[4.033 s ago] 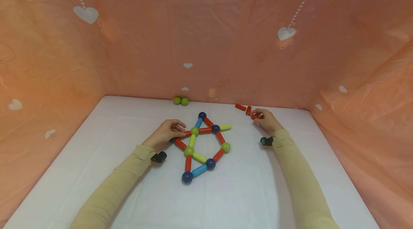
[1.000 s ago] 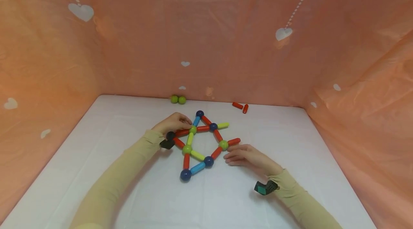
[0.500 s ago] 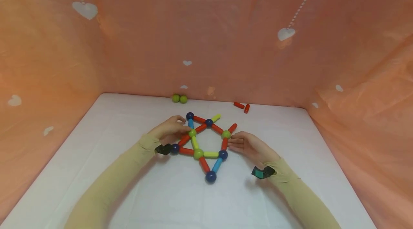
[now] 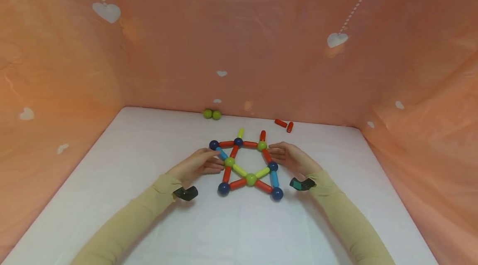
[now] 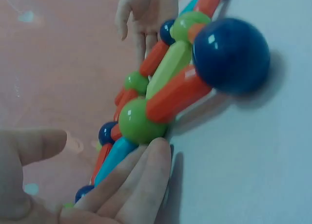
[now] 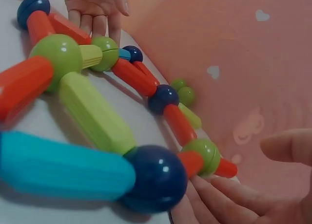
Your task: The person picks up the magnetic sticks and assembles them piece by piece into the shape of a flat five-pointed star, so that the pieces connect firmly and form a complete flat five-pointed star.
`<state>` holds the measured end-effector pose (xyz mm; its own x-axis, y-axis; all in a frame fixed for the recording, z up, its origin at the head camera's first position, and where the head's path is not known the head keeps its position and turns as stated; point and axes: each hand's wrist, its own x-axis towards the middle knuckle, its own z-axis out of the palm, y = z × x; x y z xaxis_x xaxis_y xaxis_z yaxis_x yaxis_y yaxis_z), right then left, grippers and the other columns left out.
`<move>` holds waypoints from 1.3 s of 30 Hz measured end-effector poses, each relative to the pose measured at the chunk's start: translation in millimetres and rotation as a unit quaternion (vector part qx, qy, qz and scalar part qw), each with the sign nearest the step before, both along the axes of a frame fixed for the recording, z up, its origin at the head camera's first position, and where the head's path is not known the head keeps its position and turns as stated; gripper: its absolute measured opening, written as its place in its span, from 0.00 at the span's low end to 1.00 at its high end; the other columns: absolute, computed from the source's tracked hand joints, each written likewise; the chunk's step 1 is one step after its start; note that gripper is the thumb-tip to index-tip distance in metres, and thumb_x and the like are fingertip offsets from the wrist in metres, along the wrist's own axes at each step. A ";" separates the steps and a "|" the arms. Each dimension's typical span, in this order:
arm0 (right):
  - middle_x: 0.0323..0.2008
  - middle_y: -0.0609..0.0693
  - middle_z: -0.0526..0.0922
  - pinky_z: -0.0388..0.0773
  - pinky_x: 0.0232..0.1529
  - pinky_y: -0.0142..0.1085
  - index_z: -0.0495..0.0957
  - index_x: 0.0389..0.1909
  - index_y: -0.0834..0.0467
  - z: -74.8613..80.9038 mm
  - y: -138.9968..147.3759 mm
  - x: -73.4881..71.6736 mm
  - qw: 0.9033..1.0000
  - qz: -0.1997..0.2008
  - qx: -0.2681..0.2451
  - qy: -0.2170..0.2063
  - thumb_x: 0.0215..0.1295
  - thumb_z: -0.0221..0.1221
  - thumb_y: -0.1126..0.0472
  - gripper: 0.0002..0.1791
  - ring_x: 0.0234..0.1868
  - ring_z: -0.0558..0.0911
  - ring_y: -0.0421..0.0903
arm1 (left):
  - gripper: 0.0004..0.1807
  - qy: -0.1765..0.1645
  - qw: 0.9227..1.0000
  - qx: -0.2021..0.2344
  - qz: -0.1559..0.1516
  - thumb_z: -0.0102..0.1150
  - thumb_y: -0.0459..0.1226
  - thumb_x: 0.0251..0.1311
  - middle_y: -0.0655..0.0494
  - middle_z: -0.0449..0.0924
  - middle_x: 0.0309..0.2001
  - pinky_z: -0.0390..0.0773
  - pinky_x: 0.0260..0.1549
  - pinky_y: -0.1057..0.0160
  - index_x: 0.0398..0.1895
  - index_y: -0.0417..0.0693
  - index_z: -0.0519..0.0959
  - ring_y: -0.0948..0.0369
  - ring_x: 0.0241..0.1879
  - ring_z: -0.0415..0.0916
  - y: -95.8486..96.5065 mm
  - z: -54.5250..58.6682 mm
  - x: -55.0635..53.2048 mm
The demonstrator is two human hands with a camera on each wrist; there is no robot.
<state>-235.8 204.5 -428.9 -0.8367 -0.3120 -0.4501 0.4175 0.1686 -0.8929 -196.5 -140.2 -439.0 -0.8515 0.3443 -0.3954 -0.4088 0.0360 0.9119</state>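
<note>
A flat frame of magnetic rods and balls lies on the table, a ring of rods with triangles on its outer side. Along its left, my left hand [image 4: 199, 163] has relaxed, fairly straight fingers; in the left wrist view its fingertips [image 5: 158, 148] are right at a green ball [image 5: 141, 121] and a blue rod [image 5: 115, 158]. My right hand [image 4: 293, 158] lies along the other side, thumb apart, fingers by the far right green ball [image 4: 262, 145]. From that ball a red rod [image 4: 263, 135] sticks out backward, and a yellow-green rod [image 4: 240, 133] points back from a dark blue ball [image 4: 238, 142].
Two loose green balls [image 4: 212, 114] sit at the back edge of the white table [image 4: 231, 231]. Further right along that edge lie two loose red rods [image 4: 281, 123]. An orange cloth [image 4: 239, 40] with white hearts rises behind and at both sides.
A red rod from the back right now sits on the right green ball. Since then the whole frame has turned counterclockwise between my hands, its front corner swinging right. My right hand has moved slightly forward.
</note>
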 end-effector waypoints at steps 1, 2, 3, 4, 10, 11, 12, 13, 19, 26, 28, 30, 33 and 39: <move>0.74 0.58 0.68 0.59 0.79 0.51 0.66 0.73 0.57 0.4 2.9 3.0 1.000 0.006 0.004 0.001 0.81 0.41 0.46 0.28 0.76 0.66 0.58 | 0.28 0.006 1.000 -0.004 -0.001 0.50 0.47 0.76 0.36 0.77 0.58 0.83 0.58 0.58 0.65 0.37 0.60 0.51 0.53 0.84 -0.5 0.2 -0.5; 0.74 0.57 0.68 0.58 0.80 0.52 0.66 0.73 0.55 0.6 5.8 6.3 1.000 0.014 0.011 0.005 0.81 0.40 0.45 0.28 0.76 0.66 0.57 | 0.27 0.008 1.000 -0.005 0.000 0.49 0.47 0.76 0.36 0.77 0.58 0.83 0.58 0.58 0.65 0.36 0.61 0.51 0.54 0.84 -1.6 1.0 -1.0; 0.74 0.55 0.69 0.58 0.80 0.52 0.66 0.73 0.53 1.1 8.5 10.1 1.000 0.019 0.018 0.006 0.81 0.41 0.44 0.28 0.76 0.66 0.56 | 0.26 0.012 1.000 -0.005 -0.001 0.48 0.47 0.77 0.36 0.76 0.59 0.82 0.59 0.58 0.65 0.35 0.62 0.51 0.54 0.83 -3.1 1.7 -1.6; 0.73 0.54 0.70 0.58 0.79 0.52 0.67 0.73 0.52 1.6 11.1 13.9 0.999 0.022 0.027 0.008 0.80 0.41 0.43 0.28 0.75 0.67 0.55 | 0.26 0.013 1.000 -0.005 0.000 0.48 0.46 0.77 0.36 0.76 0.59 0.82 0.59 0.57 0.65 0.35 0.63 0.50 0.55 0.83 -4.9 2.7 -2.2; 0.69 0.57 0.75 0.69 0.74 0.48 0.67 0.72 0.58 2.7 24.1 33.9 0.997 0.049 0.052 0.032 0.79 0.47 0.46 0.28 0.69 0.75 0.54 | 0.26 0.015 1.000 -0.010 0.019 0.48 0.44 0.77 0.37 0.73 0.58 0.80 0.61 0.57 0.66 0.31 0.65 0.52 0.55 0.82 -17.0 6.9 -10.4; 0.68 0.58 0.75 0.72 0.72 0.47 0.67 0.71 0.59 2.9 25.8 37.1 0.997 0.051 0.051 0.034 0.79 0.49 0.48 0.28 0.68 0.76 0.54 | 0.26 0.015 1.000 -0.010 0.024 0.48 0.43 0.77 0.37 0.73 0.58 0.80 0.61 0.57 0.66 0.32 0.65 0.52 0.54 0.83 -18.5 7.6 -12.3; 0.69 0.60 0.74 0.73 0.71 0.45 0.67 0.71 0.61 3.0 27.3 40.2 0.996 0.058 0.050 0.041 0.79 0.49 0.49 0.28 0.68 0.77 0.55 | 0.26 0.014 0.999 -0.010 0.030 0.49 0.43 0.77 0.39 0.72 0.58 0.80 0.62 0.57 0.66 0.32 0.65 0.53 0.54 0.83 -19.8 8.0 -14.4; 0.69 0.61 0.73 0.75 0.69 0.44 0.67 0.71 0.61 3.5 28.3 43.5 0.996 0.060 0.049 0.043 0.79 0.51 0.50 0.28 0.67 0.77 0.54 | 0.25 0.018 0.999 -0.009 0.030 0.49 0.42 0.77 0.39 0.72 0.58 0.79 0.62 0.57 0.66 0.31 0.65 0.53 0.54 0.82 -20.8 8.4 -16.7; 0.71 0.67 0.68 0.78 0.66 0.43 0.62 0.74 0.63 5.8 29.9 58.2 0.991 0.098 0.058 0.072 0.79 0.51 0.53 0.30 0.64 0.80 0.55 | 0.25 0.044 0.998 -0.007 0.046 0.49 0.39 0.76 0.39 0.67 0.64 0.75 0.68 0.56 0.68 0.32 0.63 0.52 0.60 0.77 -22.4 8.4 -31.5; 0.67 0.66 0.73 0.78 0.66 0.45 0.56 0.77 0.59 4.1 22.7 61.8 0.990 0.105 0.066 0.067 0.77 0.53 0.54 0.33 0.59 0.83 0.52 | 0.25 0.064 0.997 -0.038 0.021 0.50 0.37 0.75 0.38 0.70 0.65 0.80 0.62 0.60 0.68 0.29 0.67 0.58 0.54 0.77 -21.0 6.8 -47.9; 0.66 0.66 0.75 0.78 0.66 0.46 0.56 0.77 0.59 4.0 21.0 60.4 0.989 0.103 0.073 0.073 0.78 0.52 0.54 0.32 0.58 0.84 0.51 | 0.24 0.067 0.996 -0.053 0.010 0.51 0.36 0.75 0.38 0.73 0.62 0.82 0.58 0.63 0.67 0.28 0.69 0.61 0.48 0.80 -22.0 6.4 -50.4; 0.65 0.65 0.76 0.79 0.66 0.46 0.58 0.76 0.60 4.0 19.9 57.7 0.988 0.100 0.082 0.080 0.78 0.51 0.54 0.31 0.57 0.85 0.51 | 0.24 0.065 0.996 -0.058 0.007 0.51 0.35 0.75 0.40 0.76 0.59 0.83 0.54 0.66 0.67 0.28 0.69 0.64 0.44 0.81 -23.8 6.2 -50.4; 0.63 0.65 0.77 0.80 0.64 0.45 0.60 0.75 0.61 5.1 20.0 52.0 0.987 0.094 0.094 0.088 0.79 0.49 0.53 0.30 0.55 0.85 0.51 | 0.23 0.063 0.997 -0.053 0.003 0.52 0.35 0.74 0.45 0.79 0.53 0.84 0.51 0.67 0.65 0.27 0.70 0.66 0.41 0.81 -27.5 6.1 -47.1; 0.65 0.63 0.77 0.79 0.65 0.46 0.63 0.74 0.58 10.0 23.7 38.4 0.987 0.081 0.117 0.079 0.80 0.46 0.46 0.30 0.57 0.83 0.51 | 0.22 0.054 0.998 -0.031 -0.009 0.56 0.37 0.73 0.50 0.83 0.45 0.84 0.52 0.65 0.60 0.26 0.74 0.61 0.42 0.84 -34.3 7.9 -29.8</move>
<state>-197.4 228.2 -418.9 -0.8500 -0.3507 -0.3930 0.2263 0.4306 -0.8737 -226.3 -174.5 -431.1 -0.8845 0.3378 -0.3218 -0.3065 0.0993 0.9467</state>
